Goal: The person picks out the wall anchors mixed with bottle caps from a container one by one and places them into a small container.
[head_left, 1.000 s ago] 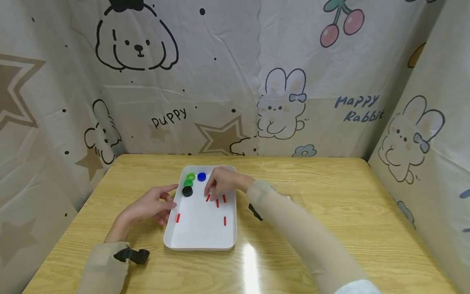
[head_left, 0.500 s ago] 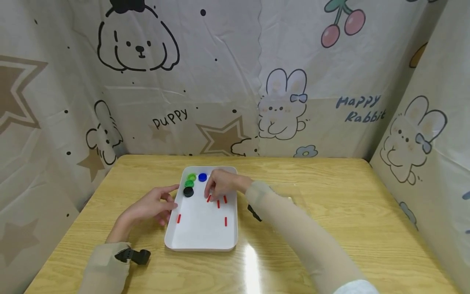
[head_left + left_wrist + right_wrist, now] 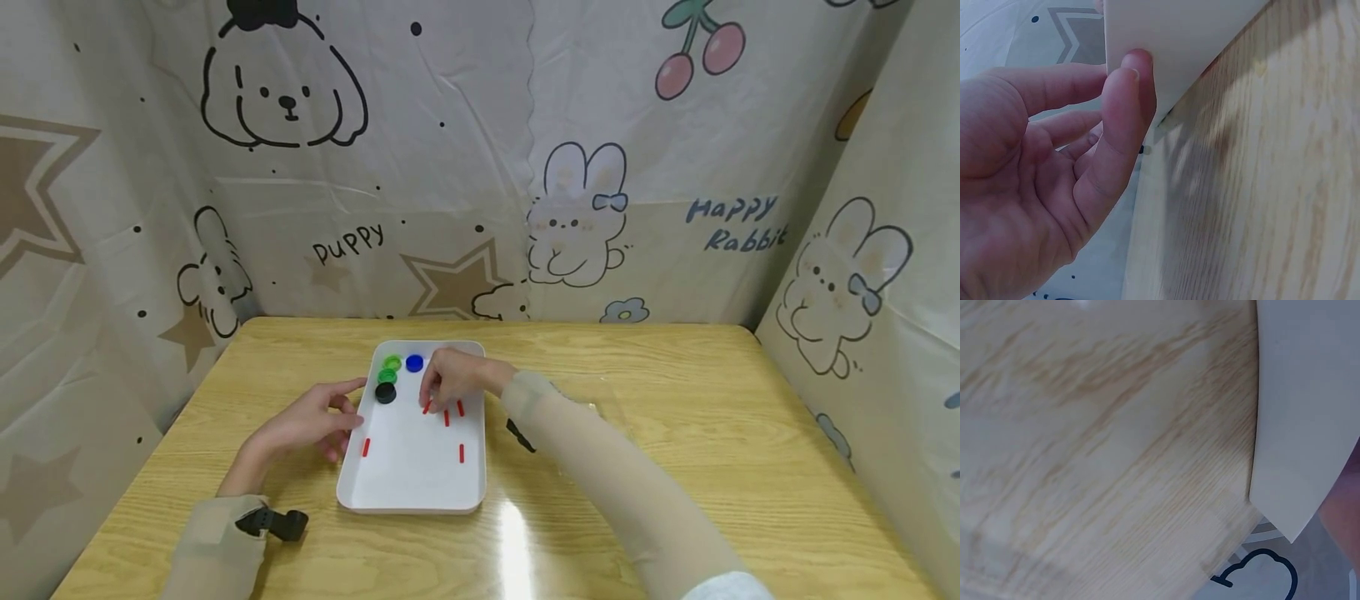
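Note:
A white tray (image 3: 411,492) lies on the wooden table. My left hand (image 3: 306,419) is at its left side, fingertips against the outer wall; the left wrist view shows the hand (image 3: 1054,150) touching the white side. Over the tray's right half, my right hand (image 3: 453,375) reaches down with curled fingers, pinching a small red stick (image 3: 427,408) at the fingertips. More red sticks lie on the tray, one (image 3: 447,418) just beside that hand and another (image 3: 366,447) near the left wall. In the right wrist view only a sliver of the hand (image 3: 1342,512) shows past the tray wall.
At the tray's far left sit a black cap (image 3: 386,392), two green caps (image 3: 387,377) and a blue cap (image 3: 415,363). A clear plastic item (image 3: 600,400) lies right of the tray, partly behind the right forearm. Patterned curtain (image 3: 450,167) encloses the table's back and sides.
The right fingertips have shifted slightly and now cover more of the red stick. The left hand keeps its place at the tray. The whole view has shifted a little.

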Demonstrator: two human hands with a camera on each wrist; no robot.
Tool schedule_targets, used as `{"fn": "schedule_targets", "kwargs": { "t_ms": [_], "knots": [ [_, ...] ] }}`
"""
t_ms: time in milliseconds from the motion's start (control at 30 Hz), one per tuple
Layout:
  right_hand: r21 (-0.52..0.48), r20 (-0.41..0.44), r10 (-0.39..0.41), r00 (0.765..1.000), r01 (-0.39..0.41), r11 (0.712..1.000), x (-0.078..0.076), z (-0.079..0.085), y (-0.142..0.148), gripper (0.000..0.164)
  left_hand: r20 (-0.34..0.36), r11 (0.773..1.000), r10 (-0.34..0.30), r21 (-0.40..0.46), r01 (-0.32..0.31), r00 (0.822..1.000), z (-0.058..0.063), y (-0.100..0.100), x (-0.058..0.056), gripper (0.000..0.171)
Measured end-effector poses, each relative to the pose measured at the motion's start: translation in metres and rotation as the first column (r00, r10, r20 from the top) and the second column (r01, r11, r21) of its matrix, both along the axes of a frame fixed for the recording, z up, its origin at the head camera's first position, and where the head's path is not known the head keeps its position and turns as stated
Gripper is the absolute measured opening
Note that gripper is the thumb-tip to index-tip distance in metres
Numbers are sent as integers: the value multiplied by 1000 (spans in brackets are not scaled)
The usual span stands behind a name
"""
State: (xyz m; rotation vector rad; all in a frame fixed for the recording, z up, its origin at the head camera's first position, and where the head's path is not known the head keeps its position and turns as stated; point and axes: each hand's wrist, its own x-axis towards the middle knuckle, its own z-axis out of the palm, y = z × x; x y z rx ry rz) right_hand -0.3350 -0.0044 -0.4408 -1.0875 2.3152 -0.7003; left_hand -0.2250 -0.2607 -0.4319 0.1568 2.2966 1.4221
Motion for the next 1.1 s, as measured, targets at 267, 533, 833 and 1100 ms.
{"fn": "schedule_targets", "kwargs": {
  "t_ms": [267, 533, 833, 1100],
  "knots": [
    [28, -29, 31, 999, -31, 999, 2, 0, 2, 8, -7, 1000, -5, 5, 5, 1000, -1, 2, -1, 68],
    [30, -66, 94, 993, -92, 995, 6, 11, 4, 6, -6, 1000, -12, -4, 12, 1000, -2, 2, -2, 68],
    [-24, -125, 153, 980, -157, 987, 11, 45, 14, 4, 5, 1000, -7, -6, 7, 1000, -2, 3, -2, 69],
    [-57, -197, 150, 969, -164, 985, 18, 78, 50, 5, -7, 1000, -4, -9, 4, 1000, -3, 3, -3, 68]
  ]
}}
